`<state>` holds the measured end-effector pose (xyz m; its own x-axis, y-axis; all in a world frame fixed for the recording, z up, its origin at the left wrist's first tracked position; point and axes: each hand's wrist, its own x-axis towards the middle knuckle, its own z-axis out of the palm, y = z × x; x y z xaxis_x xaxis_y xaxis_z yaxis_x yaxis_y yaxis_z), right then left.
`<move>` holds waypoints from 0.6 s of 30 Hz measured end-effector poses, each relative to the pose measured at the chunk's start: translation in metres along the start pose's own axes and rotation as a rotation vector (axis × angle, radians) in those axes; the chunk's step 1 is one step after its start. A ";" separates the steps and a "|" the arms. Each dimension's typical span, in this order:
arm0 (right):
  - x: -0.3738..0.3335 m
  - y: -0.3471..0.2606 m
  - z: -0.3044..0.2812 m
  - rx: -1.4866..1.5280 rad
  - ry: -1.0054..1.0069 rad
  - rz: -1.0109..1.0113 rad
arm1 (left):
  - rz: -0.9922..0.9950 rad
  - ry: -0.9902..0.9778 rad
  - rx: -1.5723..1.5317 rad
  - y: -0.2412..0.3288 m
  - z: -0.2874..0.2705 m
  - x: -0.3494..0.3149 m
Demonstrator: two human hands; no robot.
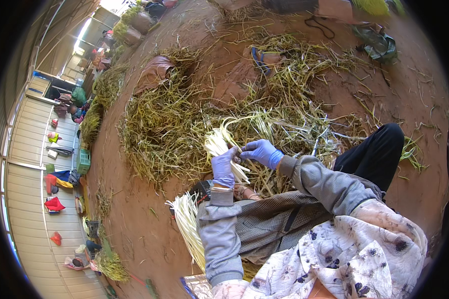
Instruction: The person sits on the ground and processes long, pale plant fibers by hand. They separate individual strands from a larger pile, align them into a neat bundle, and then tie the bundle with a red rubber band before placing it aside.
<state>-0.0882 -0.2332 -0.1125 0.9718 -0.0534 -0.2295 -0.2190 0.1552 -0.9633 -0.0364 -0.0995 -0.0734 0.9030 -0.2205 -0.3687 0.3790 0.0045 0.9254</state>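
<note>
My left hand [223,169], in a purple glove with dark bare fingertips, is closed around a bundle of pale yellow stalks [217,143]. Their ends stick out above and below the fist. My right hand [264,153], gloved alike, meets it from the right with its fingertips pinched on a thin stalk at the bundle's side. Beside my left forearm lies a larger bunch of pale stalks [187,219], partly hidden by the sleeve. A heap of yellow-green stems and leaves [167,127] spreads on the ground just beyond both hands.
My bent knee [371,149] rises at the right. Beyond the heap lie a blue-strapped sandal [259,61] and a dark green bag [379,45]. A green crate [83,161] stands by the panelled wall [27,194] at left, where clothes hang. Other people sit along that side.
</note>
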 end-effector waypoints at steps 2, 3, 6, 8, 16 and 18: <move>-0.002 -0.002 -0.001 -0.085 -0.005 0.010 | 0.009 0.013 0.023 0.001 0.001 -0.003; -0.004 -0.004 -0.001 -0.102 0.025 -0.026 | -0.021 0.038 0.016 0.001 0.003 -0.003; -0.011 -0.007 0.001 -0.306 0.135 -0.163 | -0.002 0.097 -0.079 0.004 0.005 -0.005; -0.014 -0.005 0.001 -0.629 0.255 -0.362 | 0.000 0.191 -0.173 0.012 0.000 -0.003; -0.022 0.072 -0.137 -1.238 0.413 -0.423 | 0.326 0.155 -0.663 0.068 -0.081 -0.005; -0.040 0.098 -0.202 -1.360 0.375 -0.114 | 0.297 0.198 -0.665 0.067 -0.093 -0.007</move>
<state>-0.1657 -0.4153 -0.2254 0.9564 -0.2892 0.0416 -0.2629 -0.9139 -0.3094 0.0015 -0.0074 -0.0172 0.9819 0.0613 -0.1793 0.0996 0.6378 0.7637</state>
